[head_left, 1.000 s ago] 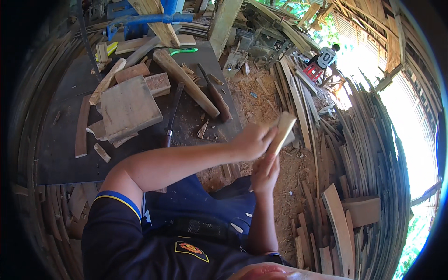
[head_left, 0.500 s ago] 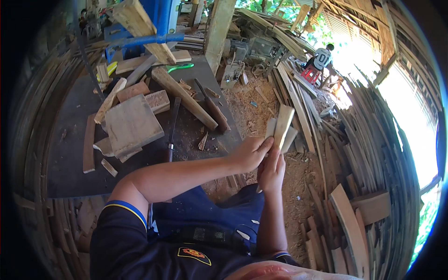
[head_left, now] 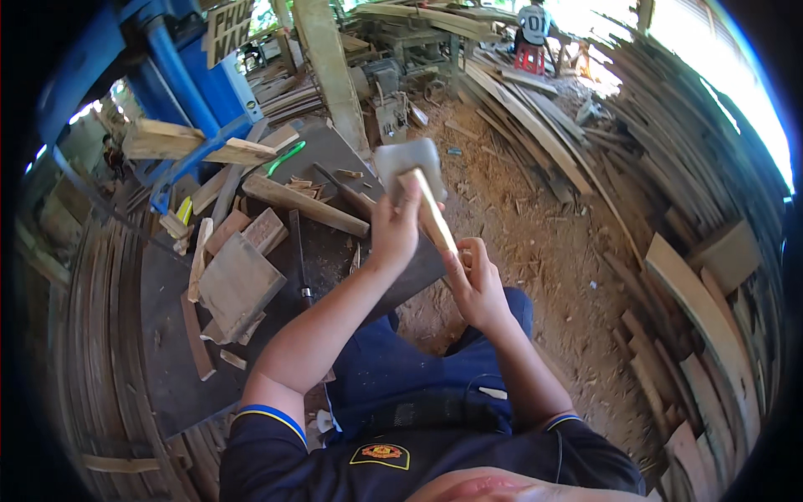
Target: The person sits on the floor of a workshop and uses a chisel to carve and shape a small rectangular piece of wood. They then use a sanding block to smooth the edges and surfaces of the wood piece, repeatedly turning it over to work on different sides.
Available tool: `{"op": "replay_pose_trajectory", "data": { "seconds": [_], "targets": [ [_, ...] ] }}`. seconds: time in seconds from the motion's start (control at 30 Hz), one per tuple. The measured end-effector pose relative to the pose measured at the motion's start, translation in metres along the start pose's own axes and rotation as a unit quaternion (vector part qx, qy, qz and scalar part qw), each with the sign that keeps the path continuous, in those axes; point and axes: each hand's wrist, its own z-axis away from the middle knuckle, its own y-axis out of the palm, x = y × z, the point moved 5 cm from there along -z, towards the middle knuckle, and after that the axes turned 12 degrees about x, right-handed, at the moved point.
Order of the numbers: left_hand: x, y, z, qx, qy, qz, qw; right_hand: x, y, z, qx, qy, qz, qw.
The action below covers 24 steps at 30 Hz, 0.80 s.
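Note:
In front of me, a pale wooden strip (head_left: pixel 437 219) slants between my hands. My right hand (head_left: pixel 478 289) is closed round its lower end. My left hand (head_left: pixel 396 233) is at its upper end, thumb pressed along the wood, fingers behind a grey, flat, squarish piece (head_left: pixel 410 156). Motion blurs that piece, and I cannot tell its material. Left of my hands, a long-bladed knife (head_left: pixel 299 255) lies on the dark tabletop (head_left: pixel 272 314), beside a square wooden block (head_left: pixel 240 284) stacked on other offcuts.
A thick wooden bar (head_left: pixel 305 207), a green-handled tool (head_left: pixel 286 159) and wood chips lie farther back on the table. A blue machine (head_left: pixel 196 84) stands beyond it. Long boards (head_left: pixel 535 125) are piled ahead and along the right. Farther off, a person (head_left: pixel 533 23) sits on a red stool.
My hands have shifted left, with the wooden strip now tilted the other way. My left hand has slid from the strip's lower part to its upper end. My view has turned.

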Motion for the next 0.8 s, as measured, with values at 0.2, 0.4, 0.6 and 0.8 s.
{"op": "replay_pose_trajectory", "data": {
  "seconds": [0.2,0.4,0.6,0.8],
  "targets": [
    [0.006,-0.032,-0.011,-0.075,0.032,-0.033,0.996,-0.001,0.004,0.035,-0.024,-0.098,0.109,0.989],
    [0.007,0.037,0.023,0.113,0.026,-0.279,0.953,0.008,-0.007,0.015,-0.071,-0.114,0.163,0.977],
    [0.017,0.056,0.033,0.158,-0.029,-0.189,0.969,-0.004,-0.015,0.011,-0.111,-0.145,0.012,0.983],
    [0.026,0.058,0.041,0.125,-0.057,-0.133,0.982,0.002,-0.023,0.003,-0.166,-0.119,-0.071,0.976]
  ]
}}
